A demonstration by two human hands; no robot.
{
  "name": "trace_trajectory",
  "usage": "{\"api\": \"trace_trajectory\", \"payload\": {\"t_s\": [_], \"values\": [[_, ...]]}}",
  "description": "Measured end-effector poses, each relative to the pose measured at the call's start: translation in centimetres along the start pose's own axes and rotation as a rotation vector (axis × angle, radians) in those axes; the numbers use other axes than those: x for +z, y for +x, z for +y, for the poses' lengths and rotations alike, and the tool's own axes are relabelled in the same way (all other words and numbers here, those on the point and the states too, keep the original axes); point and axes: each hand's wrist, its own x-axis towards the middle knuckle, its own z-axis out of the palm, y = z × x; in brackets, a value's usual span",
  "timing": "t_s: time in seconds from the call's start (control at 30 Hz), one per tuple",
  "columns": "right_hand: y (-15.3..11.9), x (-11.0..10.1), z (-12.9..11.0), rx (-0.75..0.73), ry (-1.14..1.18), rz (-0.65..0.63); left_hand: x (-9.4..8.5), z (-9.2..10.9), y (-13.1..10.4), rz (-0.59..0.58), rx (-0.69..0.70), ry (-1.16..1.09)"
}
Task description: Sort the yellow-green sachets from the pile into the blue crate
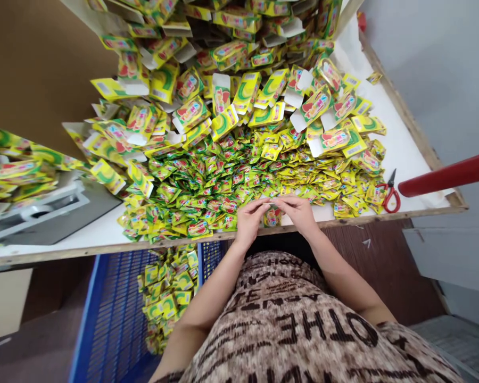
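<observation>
Close to the table's front edge, my left hand (pixel 249 222) and my right hand (pixel 299 214) meet with fingertips pinched together. Between them is a thin small packet (pixel 270 204), seen nearly edge-on and partly covered by the fingers. Just below the fingertips lies a yellow, green and red sachet (pixel 272 217) on the table. A wide heap of green sachets (pixel 199 181) spreads in front of and left of my hands, with yellow sachets (pixel 323 178) to the right. Behind them pile up yellow-green cartons (pixel 245 93), several with white flaps open.
Red-handled scissors (pixel 391 198) lie at the right, near a red pole (pixel 447 174). A grey tape dispenser (pixel 43 213) stands at the left beside a brown cardboard panel (pixel 35 69). Below the table's wooden edge (pixel 104 248), a blue crate (pixel 107 314) holds yellow packs (pixel 171 298).
</observation>
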Motion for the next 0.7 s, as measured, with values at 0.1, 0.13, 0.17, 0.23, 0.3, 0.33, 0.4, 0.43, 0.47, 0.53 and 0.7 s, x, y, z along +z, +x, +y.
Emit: {"api": "trace_trajectory", "payload": {"t_s": [0.1,0.13,0.17,0.23,0.3,0.33,0.4,0.43,0.47,0.53,0.7], "values": [[0.1,0.0,0.4,0.087,0.023,0.008,0.2,-0.2,0.2,0.004,0.043,0.049],[0.1,0.0,0.6,0.111,0.028,0.012,0.2,-0.2,0.2,-0.008,0.048,0.065],[0.2,0.0,0.8,0.122,0.025,0.015,0.2,-0.2,0.4,-0.028,0.060,0.092],[0.2,0.0,1.1,0.088,-0.014,0.030,0.0,-0.1,0.6,-0.079,0.121,0.180],[0.1,0.0,1.3,-0.003,-0.083,0.056,-0.3,0.0,0.8,-0.122,0.220,0.281],[-0.1,0.0,1.4,-0.059,-0.120,0.065,-0.5,0.1,0.9,-0.138,0.270,0.325],[-0.7,0.0,1.5,-0.173,-0.199,0.071,-1.1,0.1,0.8,-0.173,0.344,0.399],[-1.2,0.0,1.6,-0.229,-0.240,0.067,-1.3,0.1,0.7,-0.195,0.369,0.431],[-1.6,-0.1,1.8,-0.283,-0.278,0.057,-1.6,0.0,0.5,-0.220,0.388,0.458],[-2.4,-0.7,2.1,-0.368,-0.358,0.016,-2.1,-0.2,0.2,-0.272,0.408,0.506],[-2.3,-4.9,3.1,-0.330,-0.853,0.112,-1.9,-0.9,0.1,-0.404,0.400,0.643]]}}
